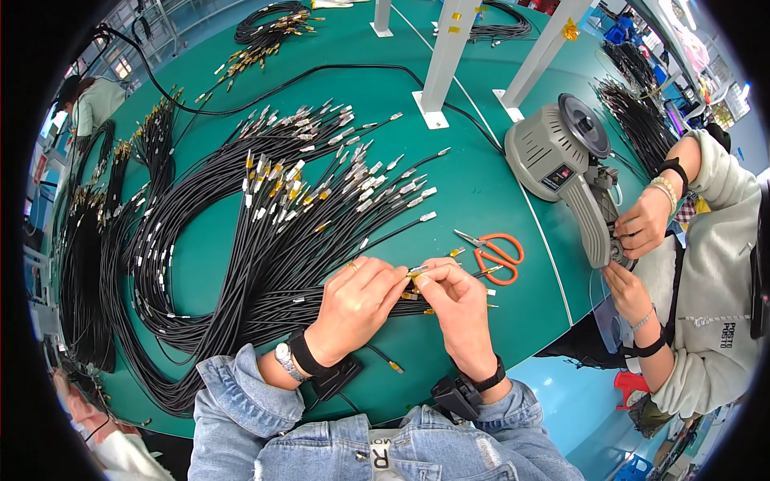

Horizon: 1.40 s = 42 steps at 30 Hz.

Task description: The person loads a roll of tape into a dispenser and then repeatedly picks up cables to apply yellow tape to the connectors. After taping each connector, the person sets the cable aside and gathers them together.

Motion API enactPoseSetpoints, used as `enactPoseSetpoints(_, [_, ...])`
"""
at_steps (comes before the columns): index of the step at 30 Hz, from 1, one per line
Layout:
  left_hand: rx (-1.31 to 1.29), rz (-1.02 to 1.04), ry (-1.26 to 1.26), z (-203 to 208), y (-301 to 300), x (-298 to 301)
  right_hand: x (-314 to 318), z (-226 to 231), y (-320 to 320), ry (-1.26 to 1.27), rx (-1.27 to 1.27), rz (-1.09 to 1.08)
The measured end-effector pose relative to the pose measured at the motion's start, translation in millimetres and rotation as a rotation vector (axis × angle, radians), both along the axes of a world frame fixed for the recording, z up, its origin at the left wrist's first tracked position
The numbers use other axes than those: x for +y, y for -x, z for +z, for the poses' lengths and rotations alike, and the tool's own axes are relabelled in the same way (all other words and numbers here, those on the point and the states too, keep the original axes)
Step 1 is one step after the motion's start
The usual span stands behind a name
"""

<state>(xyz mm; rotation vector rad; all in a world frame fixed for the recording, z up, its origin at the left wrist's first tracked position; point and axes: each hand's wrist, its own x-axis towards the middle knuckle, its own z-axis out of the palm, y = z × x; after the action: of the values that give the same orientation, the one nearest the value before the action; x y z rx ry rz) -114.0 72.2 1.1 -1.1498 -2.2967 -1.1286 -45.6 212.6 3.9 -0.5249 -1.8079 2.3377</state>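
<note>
My left hand (pixel 358 306) and my right hand (pixel 461 314) meet over the near part of the green table. Both pinch a small silver cable connector (pixel 416 271) with a bit of yellow on it, partly hidden by the fingertips. Under and beside my hands lies a large bundle of black cables (pixel 265 272), its silver and yellow connector ends fanned out toward the middle. Just right of my right hand rest scissors with orange handles (pixel 501 258), their blades pointing left. One loose cable end (pixel 395 367) lies below, between my forearms.
A grey bench machine (pixel 553 152) stands at the right, where a co-worker's hands (pixel 634 248) work at its front. More cable bundles (pixel 88 272) lie at the left and far edges. Grey metal posts (pixel 443 64) rise from the table, and a thick black cord (pixel 321 67) crosses it.
</note>
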Motion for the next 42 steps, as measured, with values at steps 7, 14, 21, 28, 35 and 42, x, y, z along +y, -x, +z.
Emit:
enactPoseSetpoints(7, [0.003,-0.002,0.002,-1,-1,1,0,2,0,0.0,-0.01,-0.004])
enactPoseSetpoints(14, [0.007,0.0,0.0,-2,-1,0,0,1,0,0.0,-0.012,-0.007])
enactPoseSetpoints(21, [0.053,-0.001,0.016,-2,-2,1,1,2,1,-0.001,-0.018,-0.008])
enactPoseSetpoints(28, [0.111,0.003,0.076,-7,-4,-4,2,1,2,0.003,-0.038,0.013])
enactPoseSetpoints(35, [0.233,-0.04,0.123,-4,-1,-4,8,-3,2,-0.009,-0.033,0.048])
enactPoseSetpoints(42, [0.238,-0.019,0.11,-1,-3,-7,8,1,3,-0.006,-0.04,0.086])
